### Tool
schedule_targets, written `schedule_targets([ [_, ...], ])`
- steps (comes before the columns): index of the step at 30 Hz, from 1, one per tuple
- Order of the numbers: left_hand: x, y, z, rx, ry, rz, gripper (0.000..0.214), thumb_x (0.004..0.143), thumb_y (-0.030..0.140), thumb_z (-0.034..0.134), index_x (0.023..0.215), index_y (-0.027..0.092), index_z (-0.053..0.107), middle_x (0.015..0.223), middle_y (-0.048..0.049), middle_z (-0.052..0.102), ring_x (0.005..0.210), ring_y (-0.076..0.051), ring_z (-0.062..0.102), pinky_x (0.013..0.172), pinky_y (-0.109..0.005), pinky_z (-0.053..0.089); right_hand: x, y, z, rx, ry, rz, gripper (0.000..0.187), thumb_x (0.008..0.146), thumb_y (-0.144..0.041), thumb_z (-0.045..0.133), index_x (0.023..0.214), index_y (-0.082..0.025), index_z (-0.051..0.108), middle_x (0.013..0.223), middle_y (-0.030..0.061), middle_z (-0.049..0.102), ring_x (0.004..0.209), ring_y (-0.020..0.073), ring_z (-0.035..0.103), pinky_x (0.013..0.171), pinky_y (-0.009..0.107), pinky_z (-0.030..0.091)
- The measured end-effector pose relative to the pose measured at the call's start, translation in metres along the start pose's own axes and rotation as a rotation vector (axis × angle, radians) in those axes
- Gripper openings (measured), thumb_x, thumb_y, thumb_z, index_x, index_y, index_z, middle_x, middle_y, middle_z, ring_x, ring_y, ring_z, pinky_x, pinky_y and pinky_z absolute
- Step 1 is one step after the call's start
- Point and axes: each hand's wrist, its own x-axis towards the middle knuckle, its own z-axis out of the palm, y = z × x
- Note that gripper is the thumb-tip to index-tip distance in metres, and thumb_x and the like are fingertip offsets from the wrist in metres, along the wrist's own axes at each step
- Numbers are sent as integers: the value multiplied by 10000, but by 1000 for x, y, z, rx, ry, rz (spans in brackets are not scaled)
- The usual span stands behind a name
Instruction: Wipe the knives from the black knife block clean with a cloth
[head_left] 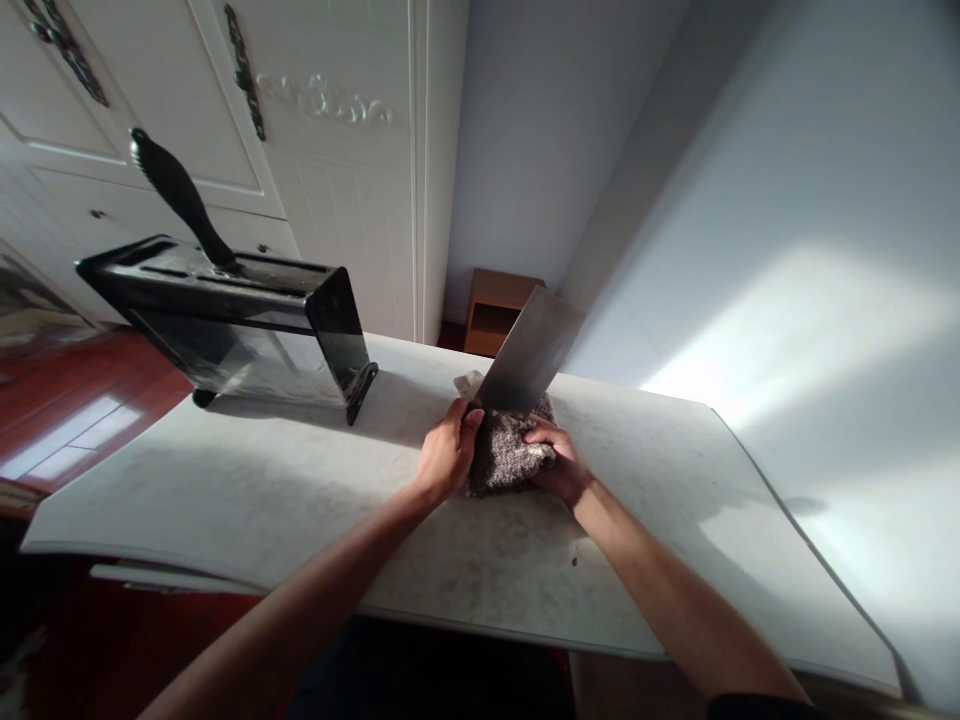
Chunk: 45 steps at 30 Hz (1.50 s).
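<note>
Slanting knife: a wide, flat, grey metal knife (pixel 534 345) is above the white, stone-patterned surface (pixel 285 515), its blade tipped up and away to the right.
Fuzzy cloth: a thick, grey-brown, fluffy cloth (pixel 504 458) is bunched at the blade's near end; I can't tell if it touches the surface.
Left hand: this left hand (pixel 448 450) is curled tight where the knife's handle should be; the handle is mostly hidden.
Right hand: this right hand (pixel 561 462) is pinching the cloth, close to the blade.
Cut danger: fingers could get cut if the cloth slips or folds away and skin meets the edge.
Drop danger: the knife could twist or fall if the left hand goes loose.
Knife block: a black, see-through-sided block (pixel 322 300) stands to the left, with a ribbed black handle (pixel 176 195) sticking out.
Far back: a little brown wooden cabinet (pixel 510 287) stands past the surface.
</note>
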Motion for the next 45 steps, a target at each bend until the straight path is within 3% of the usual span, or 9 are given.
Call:
schedule_targets([
  [6, -1, -3, 0, -15, -70, 94, 362, 944, 443, 428, 1160, 213, 607, 1061, -80, 703, 935, -239, 641, 829, -310, 454, 0, -2, 0, 25, -10, 5, 271, 527, -233, 557, 782, -265, 643, 836, 11, 732, 824, 289, 658, 723, 408, 508],
  [16, 1, -6, 3, -51, -38, 122, 363, 969, 446, 373, 1032, 175, 605, 825, -40, 642, 770, -180, 587, 703, -263, 423, 0, -1, -8, 80, -7, -20, 209, 518, -168, 593, 694, -264, 652, 653, -31, 664, 560, 183, 527, 540, 304, 411],
  [23, 4, -5, 2, -135, -15, 68, 345, 972, 460, 363, 784, 201, 491, 665, 13, 510, 629, -136, 490, 607, -246, 377, 1, 2, -9, 190, 4, 2, 325, 515, -152, 603, 812, -253, 686, 726, -20, 704, 639, 206, 598, 574, 318, 447],
  [31, 9, -6, -2, -71, 57, 54, 340, 967, 442, 374, 740, 208, 469, 643, 19, 482, 612, -133, 453, 593, -245, 350, -2, -3, -4, 261, -45, 48, 219, 557, -211, 620, 768, -262, 650, 795, -6, 743, 655, 217, 641, 565, 334, 492],
  [38, 15, -9, -14, -74, 108, 66, 369, 970, 460, 362, 714, 211, 454, 604, 31, 476, 550, -117, 440, 551, -234, 334, -2, -3, -4, 324, -17, 33, 203, 564, -228, 633, 764, -259, 649, 854, 23, 766, 799, 259, 691, 728, 398, 580],
  [45, 16, -9, -15, -63, 113, 46, 379, 959, 468, 385, 690, 211, 457, 570, 38, 473, 522, -113, 440, 533, -231, 333, 8, -7, -18, 463, 159, -27, 286, 593, -202, 644, 877, -216, 680, 884, 31, 765, 919, 263, 703, 833, 413, 597],
])
